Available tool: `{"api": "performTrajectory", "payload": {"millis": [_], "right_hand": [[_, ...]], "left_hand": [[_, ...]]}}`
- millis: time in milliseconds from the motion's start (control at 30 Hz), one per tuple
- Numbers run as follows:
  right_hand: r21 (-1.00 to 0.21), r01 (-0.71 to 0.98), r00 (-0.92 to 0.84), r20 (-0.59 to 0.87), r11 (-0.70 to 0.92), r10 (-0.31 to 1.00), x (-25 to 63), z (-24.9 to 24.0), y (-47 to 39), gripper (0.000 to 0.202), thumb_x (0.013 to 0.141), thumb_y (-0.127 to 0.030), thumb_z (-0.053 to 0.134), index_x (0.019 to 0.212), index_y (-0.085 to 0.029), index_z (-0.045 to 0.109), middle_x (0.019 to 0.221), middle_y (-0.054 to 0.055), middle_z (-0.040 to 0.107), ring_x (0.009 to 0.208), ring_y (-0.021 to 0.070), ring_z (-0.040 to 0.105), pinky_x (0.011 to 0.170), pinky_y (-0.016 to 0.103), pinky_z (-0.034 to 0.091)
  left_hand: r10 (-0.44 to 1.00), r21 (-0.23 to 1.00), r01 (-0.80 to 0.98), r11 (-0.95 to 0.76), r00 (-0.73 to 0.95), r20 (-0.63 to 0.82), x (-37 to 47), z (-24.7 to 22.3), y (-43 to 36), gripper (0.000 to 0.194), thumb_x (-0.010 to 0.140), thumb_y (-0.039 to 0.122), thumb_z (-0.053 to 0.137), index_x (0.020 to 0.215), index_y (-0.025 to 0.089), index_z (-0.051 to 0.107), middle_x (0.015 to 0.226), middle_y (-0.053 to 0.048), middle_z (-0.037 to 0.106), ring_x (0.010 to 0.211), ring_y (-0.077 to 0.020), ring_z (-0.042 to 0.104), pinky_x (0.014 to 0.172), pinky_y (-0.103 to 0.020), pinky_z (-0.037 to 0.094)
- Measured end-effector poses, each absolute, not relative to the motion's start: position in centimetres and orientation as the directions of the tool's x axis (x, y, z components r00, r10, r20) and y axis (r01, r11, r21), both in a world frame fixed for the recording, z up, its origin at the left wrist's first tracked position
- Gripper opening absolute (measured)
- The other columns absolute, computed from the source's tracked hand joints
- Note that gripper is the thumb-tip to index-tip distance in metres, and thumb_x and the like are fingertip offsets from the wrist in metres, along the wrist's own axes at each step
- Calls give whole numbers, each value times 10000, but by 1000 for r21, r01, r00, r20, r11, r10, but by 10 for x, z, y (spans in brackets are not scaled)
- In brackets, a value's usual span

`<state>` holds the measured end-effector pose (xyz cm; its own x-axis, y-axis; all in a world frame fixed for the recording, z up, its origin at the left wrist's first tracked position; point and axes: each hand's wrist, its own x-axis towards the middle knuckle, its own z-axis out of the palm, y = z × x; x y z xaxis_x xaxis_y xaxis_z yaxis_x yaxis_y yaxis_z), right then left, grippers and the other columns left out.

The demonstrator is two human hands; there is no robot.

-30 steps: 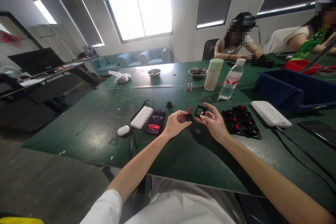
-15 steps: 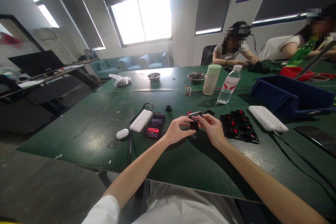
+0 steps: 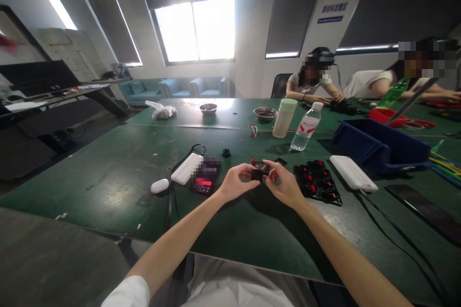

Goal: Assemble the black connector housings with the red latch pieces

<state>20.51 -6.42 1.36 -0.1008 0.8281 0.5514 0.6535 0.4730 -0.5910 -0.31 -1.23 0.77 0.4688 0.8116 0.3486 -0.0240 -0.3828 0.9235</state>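
Observation:
Above the green table (image 3: 223, 223), a small black part (image 3: 257, 174) is held between both hands. My left hand (image 3: 236, 183) pinches its left side with thumb and fingers. On its other side, the thumb and fingers of my right hand (image 3: 284, 184) grip the part's right edge. Some red shows near the fingertips, too small to make out. Several black pieces with red bits (image 3: 317, 182) lie in a block right of my right hand. A small black round part (image 3: 226, 153) rests beyond my left hand.
At the left are a phone (image 3: 207, 177), a white power bank (image 3: 187, 169) and a white case (image 3: 159, 186). Beyond stand a water bottle (image 3: 307, 127) and a pale green-lidded bottle (image 3: 284, 118). A blue bin (image 3: 382, 146) and another power bank (image 3: 353, 173) are right. Two people sit across.
The view has tilted up and shifted right. The black part has turned between my hands, and its frame-like top now shows, with my right fingers at its right edge.

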Motion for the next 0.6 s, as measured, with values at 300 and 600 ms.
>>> {"api": "performTrajectory", "payload": {"millis": [300,600], "right_hand": [[-669,637,70,545,383,836,209,8,-60,458,934,-459,660,1339,-250,623,925,41,721,654,190,614,657,362,551],[-840,361,132,477,406,869,195,13,-70,422,899,-468,729,1267,-272,667,949,26,686,769,188,634,670,321,559]], "left_hand": [[833,947,-39,-318,465,299,-4,5,-8,403,772,208,847,1152,160,722,1024,-70,792,867,-171,751,825,-290,604],[854,964,-26,-265,458,247,1,-2,-4,387,727,140,834,1094,148,712,1039,-68,775,750,-121,704,701,-224,563]]}}
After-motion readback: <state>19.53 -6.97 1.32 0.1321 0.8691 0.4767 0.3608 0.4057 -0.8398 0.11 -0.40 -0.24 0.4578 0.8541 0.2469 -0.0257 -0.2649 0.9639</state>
